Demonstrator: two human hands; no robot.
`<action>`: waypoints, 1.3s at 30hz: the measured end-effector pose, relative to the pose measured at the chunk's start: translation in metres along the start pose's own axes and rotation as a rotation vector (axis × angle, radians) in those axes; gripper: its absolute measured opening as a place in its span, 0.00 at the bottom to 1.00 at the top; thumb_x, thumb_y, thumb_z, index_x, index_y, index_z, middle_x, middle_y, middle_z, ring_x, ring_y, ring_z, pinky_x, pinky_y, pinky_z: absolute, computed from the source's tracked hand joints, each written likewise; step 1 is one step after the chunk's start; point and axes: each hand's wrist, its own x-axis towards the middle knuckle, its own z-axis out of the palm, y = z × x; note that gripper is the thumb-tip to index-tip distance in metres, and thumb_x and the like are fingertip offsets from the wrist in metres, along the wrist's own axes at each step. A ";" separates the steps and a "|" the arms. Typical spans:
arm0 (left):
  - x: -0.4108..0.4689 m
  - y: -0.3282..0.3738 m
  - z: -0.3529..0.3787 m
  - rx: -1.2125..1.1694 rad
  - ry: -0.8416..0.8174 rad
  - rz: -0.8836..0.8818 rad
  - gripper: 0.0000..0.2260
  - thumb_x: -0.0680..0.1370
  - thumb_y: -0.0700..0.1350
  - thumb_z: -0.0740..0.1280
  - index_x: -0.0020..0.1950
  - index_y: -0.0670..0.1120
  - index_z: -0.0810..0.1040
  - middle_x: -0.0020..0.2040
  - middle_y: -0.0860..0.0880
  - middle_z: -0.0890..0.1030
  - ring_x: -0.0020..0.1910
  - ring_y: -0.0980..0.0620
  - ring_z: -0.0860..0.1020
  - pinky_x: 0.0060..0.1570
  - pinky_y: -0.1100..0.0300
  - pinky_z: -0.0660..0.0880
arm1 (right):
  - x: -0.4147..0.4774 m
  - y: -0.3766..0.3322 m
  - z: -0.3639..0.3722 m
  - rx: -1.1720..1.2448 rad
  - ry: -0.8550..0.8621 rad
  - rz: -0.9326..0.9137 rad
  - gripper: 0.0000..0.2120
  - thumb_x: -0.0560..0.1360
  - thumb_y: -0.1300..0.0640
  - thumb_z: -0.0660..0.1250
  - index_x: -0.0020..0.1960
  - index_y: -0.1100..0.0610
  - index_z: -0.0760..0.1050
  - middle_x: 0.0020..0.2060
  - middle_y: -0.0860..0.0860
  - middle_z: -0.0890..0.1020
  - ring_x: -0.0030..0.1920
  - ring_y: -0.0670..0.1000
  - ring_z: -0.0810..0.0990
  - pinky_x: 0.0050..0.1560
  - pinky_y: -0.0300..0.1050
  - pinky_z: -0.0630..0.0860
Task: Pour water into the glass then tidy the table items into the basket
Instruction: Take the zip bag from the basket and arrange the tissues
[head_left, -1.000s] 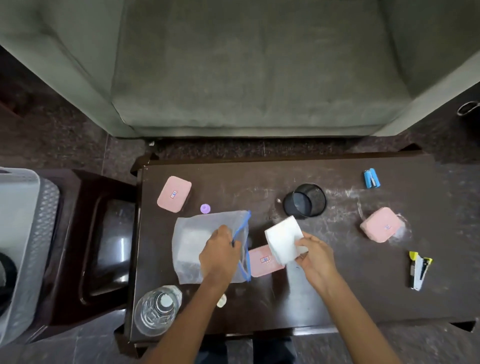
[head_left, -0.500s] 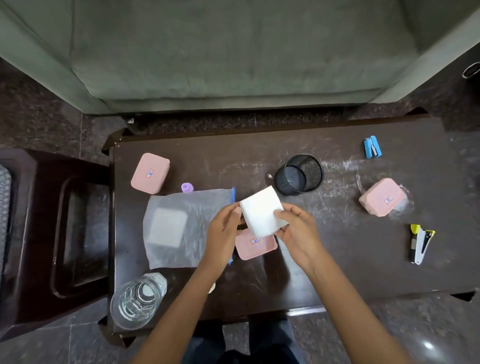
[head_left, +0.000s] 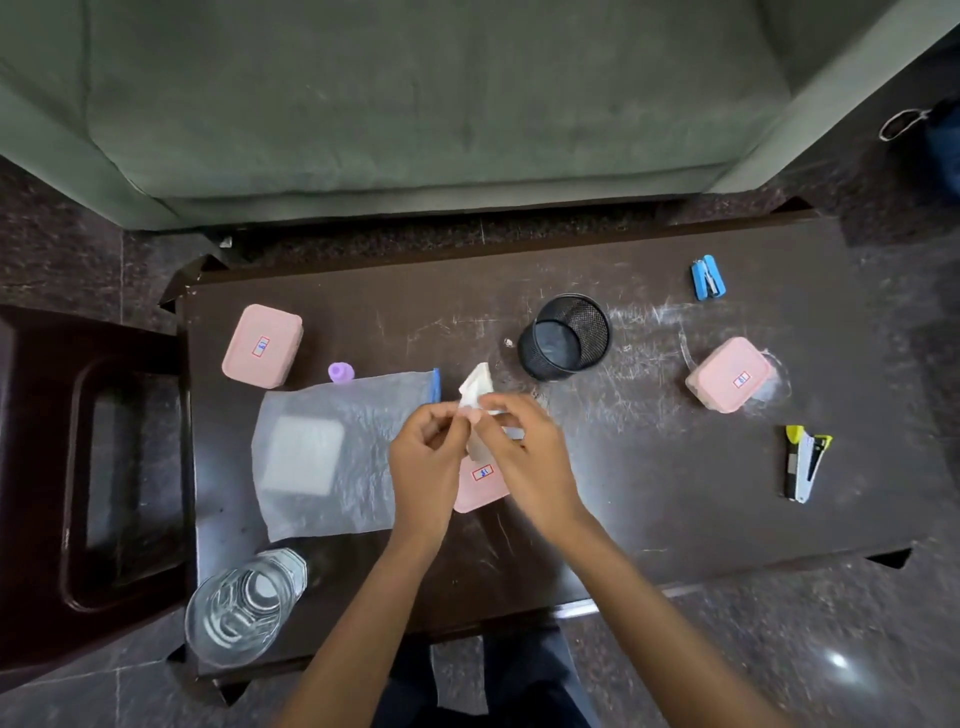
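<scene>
My left hand (head_left: 423, 457) and my right hand (head_left: 522, 457) meet over the middle of the dark table (head_left: 649, 493), both pinching a folded white tissue (head_left: 475, 387) that sticks up between the fingertips. Under them lies a pink box (head_left: 480, 486), partly hidden. A clear zip bag (head_left: 332, 457) with a white square inside lies flat to the left. A glass with water (head_left: 236, 613) stands at the table's near left corner.
Two more pink boxes (head_left: 262, 345) (head_left: 730, 379), a purple cap (head_left: 340, 371), a black mesh cup (head_left: 563, 338), a blue stapler (head_left: 706, 278) and a yellow-black staple remover (head_left: 805, 462) lie on the table. A dark stool (head_left: 93, 467) stands left; a green sofa (head_left: 415, 104) behind.
My left hand let go of the zip bag and joined my right hand on the tissue. The flat tissue is now folded narrow between both hands. The view shifted right.
</scene>
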 end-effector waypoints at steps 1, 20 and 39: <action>-0.002 0.000 0.001 0.000 -0.027 0.005 0.09 0.77 0.41 0.66 0.43 0.55 0.78 0.45 0.52 0.83 0.43 0.58 0.82 0.45 0.65 0.78 | 0.000 -0.002 0.001 0.052 0.001 0.030 0.05 0.75 0.55 0.66 0.51 0.53 0.76 0.50 0.48 0.79 0.49 0.44 0.78 0.46 0.34 0.73; 0.001 0.001 -0.013 -0.201 -0.001 -0.188 0.12 0.76 0.40 0.67 0.58 0.47 0.75 0.58 0.48 0.80 0.55 0.49 0.79 0.44 0.60 0.80 | 0.007 0.009 -0.045 0.460 0.219 0.297 0.15 0.79 0.63 0.56 0.35 0.54 0.70 0.33 0.49 0.74 0.35 0.47 0.71 0.32 0.41 0.65; 0.023 0.015 -0.008 -0.190 -0.114 -0.236 0.11 0.76 0.30 0.63 0.38 0.44 0.74 0.37 0.52 0.82 0.45 0.51 0.80 0.35 0.63 0.81 | 0.021 0.015 -0.070 0.472 0.210 0.214 0.23 0.66 0.80 0.57 0.28 0.58 0.80 0.29 0.48 0.83 0.37 0.50 0.80 0.27 0.38 0.77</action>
